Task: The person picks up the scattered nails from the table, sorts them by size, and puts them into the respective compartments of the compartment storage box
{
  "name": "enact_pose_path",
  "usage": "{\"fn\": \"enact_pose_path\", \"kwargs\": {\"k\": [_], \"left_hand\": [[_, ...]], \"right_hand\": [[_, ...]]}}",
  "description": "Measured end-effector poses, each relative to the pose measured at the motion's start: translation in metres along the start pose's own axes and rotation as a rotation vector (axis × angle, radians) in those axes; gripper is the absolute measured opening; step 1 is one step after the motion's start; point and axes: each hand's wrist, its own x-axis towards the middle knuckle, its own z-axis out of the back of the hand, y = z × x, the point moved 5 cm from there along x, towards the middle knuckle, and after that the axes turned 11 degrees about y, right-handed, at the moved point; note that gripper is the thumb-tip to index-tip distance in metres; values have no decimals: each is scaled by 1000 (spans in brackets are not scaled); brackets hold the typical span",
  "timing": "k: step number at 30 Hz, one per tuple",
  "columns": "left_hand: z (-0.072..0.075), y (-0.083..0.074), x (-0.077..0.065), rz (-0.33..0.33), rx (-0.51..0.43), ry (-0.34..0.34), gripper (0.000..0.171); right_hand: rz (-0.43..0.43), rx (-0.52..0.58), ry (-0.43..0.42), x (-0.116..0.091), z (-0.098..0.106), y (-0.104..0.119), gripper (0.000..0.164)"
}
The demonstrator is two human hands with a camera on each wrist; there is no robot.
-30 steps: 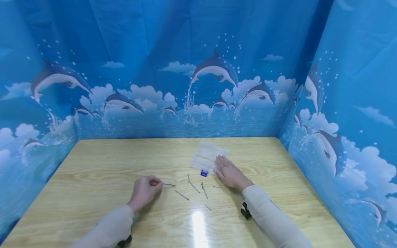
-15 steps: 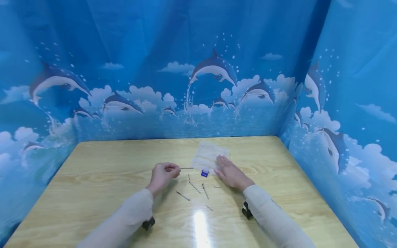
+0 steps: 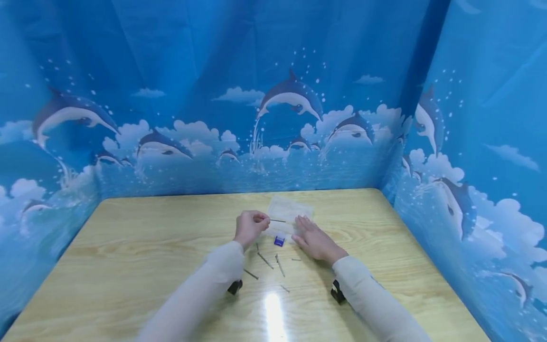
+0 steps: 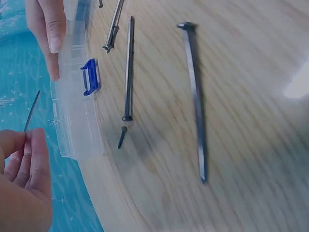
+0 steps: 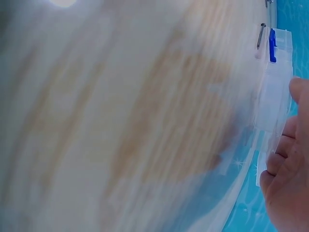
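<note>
My left hand (image 3: 249, 228) pinches a thin metal nail (image 3: 278, 220) between thumb and fingertips, above a clear plastic box (image 4: 79, 130) with its lid raised at the back. The nail points right, toward my right hand (image 3: 316, 241). That hand rests on the box's right side with its fingers extended, the thumb near the front edge. A blue latch (image 3: 279, 241) sits on the box's front. Several loose nails lie in front of it: a long nail (image 4: 197, 96), another long nail (image 4: 129, 72) and a short nail (image 4: 122, 137) show in the left wrist view.
The wooden table (image 3: 149, 247) carries more nails nearer the person, including a small nail (image 3: 285, 288) beside a bright reflection. Blue curtains (image 3: 192, 95) printed with dolphins stand behind the table and along its right side.
My left hand has carried the nail right and away from the person, from the tabletop to above the box. My right hand has stayed on the box.
</note>
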Motion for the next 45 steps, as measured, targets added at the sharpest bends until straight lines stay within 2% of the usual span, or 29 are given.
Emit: {"fn": "enact_pose_path", "kwargs": {"k": [9, 17, 28, 35, 45], "left_hand": [[-14, 0, 13, 24, 44, -48, 4], [-22, 3, 16, 56, 108, -55, 6], [-29, 5, 21, 97, 115, -75, 6], [-30, 5, 21, 71, 101, -74, 7], [-32, 2, 20, 69, 89, -75, 8]], "right_hand": [[6, 16, -7, -3, -3, 3, 64], [10, 2, 6, -4, -4, 6, 64], [-6, -34, -3, -1, -2, 5, 65], [-22, -76, -2, -2, -1, 4, 64], [-22, -89, -2, -4, 1, 4, 64]]}}
